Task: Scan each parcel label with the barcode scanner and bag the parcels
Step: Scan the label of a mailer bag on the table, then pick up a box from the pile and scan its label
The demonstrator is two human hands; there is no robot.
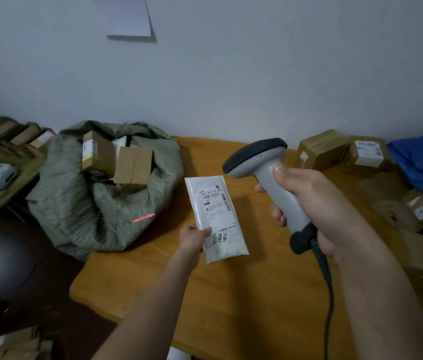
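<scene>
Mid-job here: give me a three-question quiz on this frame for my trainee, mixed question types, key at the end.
1. True or false: the red scan line falls on the label of the white padded mailer.
2. Which hand grips the grey handheld barcode scanner? A) left hand B) right hand
3. Fill in: the brown cardboard boxes already bagged sit in the open ____ woven sack.

Key:
1. False; it falls on the sack, left of the mailer.
2. B; the left hand pinches the mailer's lower edge.
3. Grey-green.
</scene>
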